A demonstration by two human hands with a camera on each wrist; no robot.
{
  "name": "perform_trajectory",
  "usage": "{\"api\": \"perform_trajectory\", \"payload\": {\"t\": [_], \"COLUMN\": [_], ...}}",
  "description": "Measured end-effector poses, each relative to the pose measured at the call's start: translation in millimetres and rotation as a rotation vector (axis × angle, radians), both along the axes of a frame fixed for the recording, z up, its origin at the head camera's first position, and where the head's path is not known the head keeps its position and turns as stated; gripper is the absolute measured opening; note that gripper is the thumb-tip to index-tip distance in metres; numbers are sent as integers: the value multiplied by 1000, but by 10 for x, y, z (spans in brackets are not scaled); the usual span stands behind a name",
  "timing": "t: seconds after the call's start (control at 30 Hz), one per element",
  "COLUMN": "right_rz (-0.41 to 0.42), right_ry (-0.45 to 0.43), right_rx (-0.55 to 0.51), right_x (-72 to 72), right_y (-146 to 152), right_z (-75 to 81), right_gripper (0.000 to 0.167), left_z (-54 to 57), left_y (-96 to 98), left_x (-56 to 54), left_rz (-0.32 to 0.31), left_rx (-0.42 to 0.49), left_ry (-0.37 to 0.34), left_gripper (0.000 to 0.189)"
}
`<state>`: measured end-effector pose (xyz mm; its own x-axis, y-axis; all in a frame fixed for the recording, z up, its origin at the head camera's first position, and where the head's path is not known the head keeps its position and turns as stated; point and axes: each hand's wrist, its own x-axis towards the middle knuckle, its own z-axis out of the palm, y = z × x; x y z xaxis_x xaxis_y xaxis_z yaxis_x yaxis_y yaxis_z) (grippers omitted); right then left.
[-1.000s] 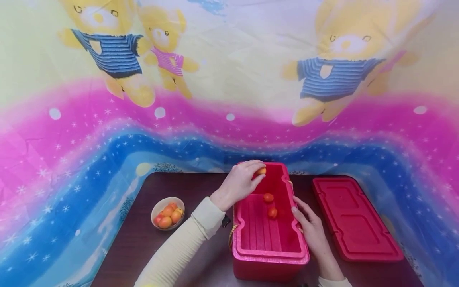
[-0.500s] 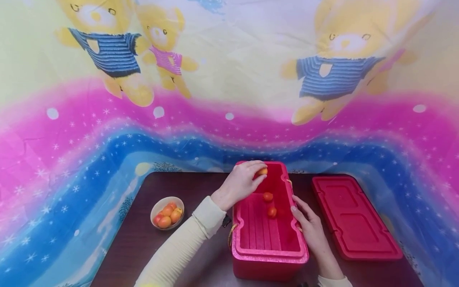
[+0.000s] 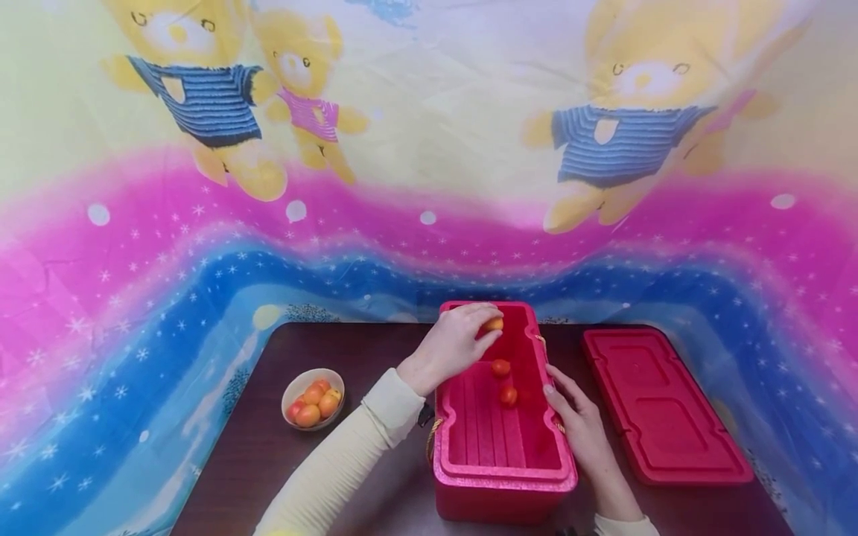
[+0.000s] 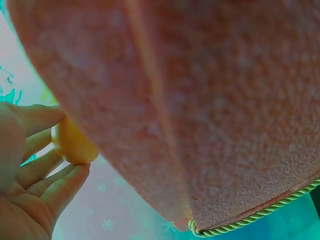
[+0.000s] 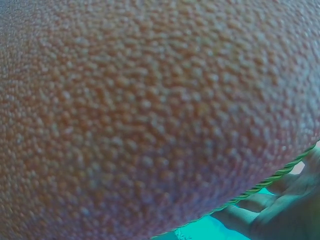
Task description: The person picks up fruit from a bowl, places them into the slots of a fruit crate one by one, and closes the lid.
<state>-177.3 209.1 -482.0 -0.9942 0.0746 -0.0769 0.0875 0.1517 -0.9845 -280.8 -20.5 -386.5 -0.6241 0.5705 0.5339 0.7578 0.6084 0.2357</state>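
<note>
Deep pink and pebbled, an open box point(image 3: 504, 505) stands on the dark table point(image 3: 375, 350), its length running from the far edge toward the near one. Since half a second ago, the left hand point(image 3: 453, 341) has dipped slightly, with the orange fruit point(image 3: 494, 324) it carries; everything else lies as it did. Its grip is narrow, thumb and fingertips pinching that smooth, rounded fruit at the box's far end, over the opening. The right hand point(image 3: 583, 418) rests against the box's right long side, thumb at the rim, its grip loose and the fingers fairly straight.

Two orange-red fruits point(image 3: 500, 368) lie inside, near each other but apart, toward the right wall of the grooved bottom. Glossy twisted gold cord point(image 4: 260, 215) runs along the box's outer side. Near the table's left edge, a round pale bowl point(image 3: 300, 380) holds smooth fruits point(image 3: 308, 415) shading from yellow to red. Along the right edge lies a flat pink lid point(image 3: 670, 409) with notched long sides and moulded panels. Printed cloth point(image 3: 429, 260), slightly creased, hangs behind the far edge.
</note>
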Motion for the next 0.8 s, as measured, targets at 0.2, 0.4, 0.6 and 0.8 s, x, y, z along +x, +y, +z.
{"api": "perform_trajectory", "payload": {"t": [0.2,0.4,0.6,0.8], "right_rz": [0,-2,1,-3], "right_ry": [1,4,9,9], "right_rx": [-12,-12,-8,11], "right_x": [4,7,11,12], "right_y": [-6,-11,-10,-6], "right_z": [-11,-11,-10,-3], "right_gripper": [57,57,56,56], "left_z": [0,-14,-45,-87], "left_y": [-3,-18,-67,-182], "left_x": [13,11,7,-20], "left_rz": [-6,4,15,36], "left_rx": [2,-15,-22,4], "left_ry": [3,9,11,18], "left_gripper": [39,40,40,38]}}
